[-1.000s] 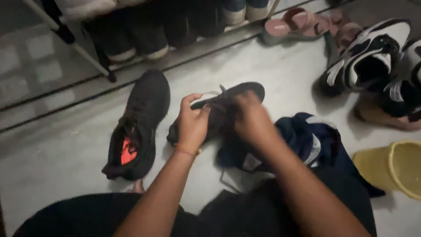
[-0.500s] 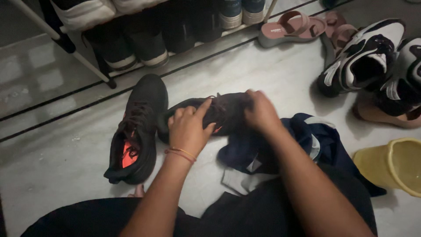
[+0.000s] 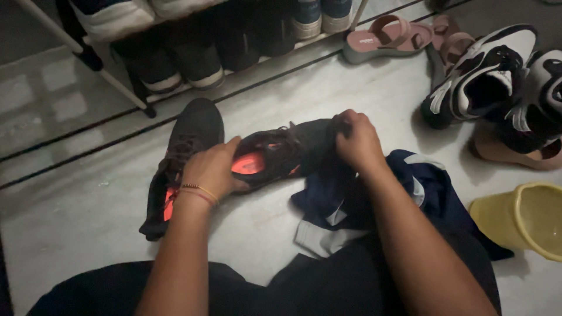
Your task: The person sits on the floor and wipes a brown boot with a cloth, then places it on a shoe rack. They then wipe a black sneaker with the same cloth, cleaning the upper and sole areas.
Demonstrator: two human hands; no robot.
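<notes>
I hold a black sneaker (image 3: 287, 153) with an orange insole on its side above the pale floor. My left hand (image 3: 213, 169) grips its heel end, a thread bracelet on the wrist. My right hand (image 3: 357, 139) grips its toe end, together with a fold of dark cloth. The matching black sneaker (image 3: 184, 158) lies on the floor just left of my left hand, its orange lining showing. A navy and white cloth (image 3: 363, 205) lies under my right forearm.
A shoe rack (image 3: 175, 52) with several shoes stands at the back. Pink sandals (image 3: 389, 36) lie at the back right, black-and-white sneakers (image 3: 486, 76) at the right. A yellow plastic tub (image 3: 527, 225) sits at the right edge. My dark-clothed legs fill the bottom.
The held sneaker has been turned onto its side, so its orange insole now faces me. My left hand slid to the heel end and my right hand to the toe end.
</notes>
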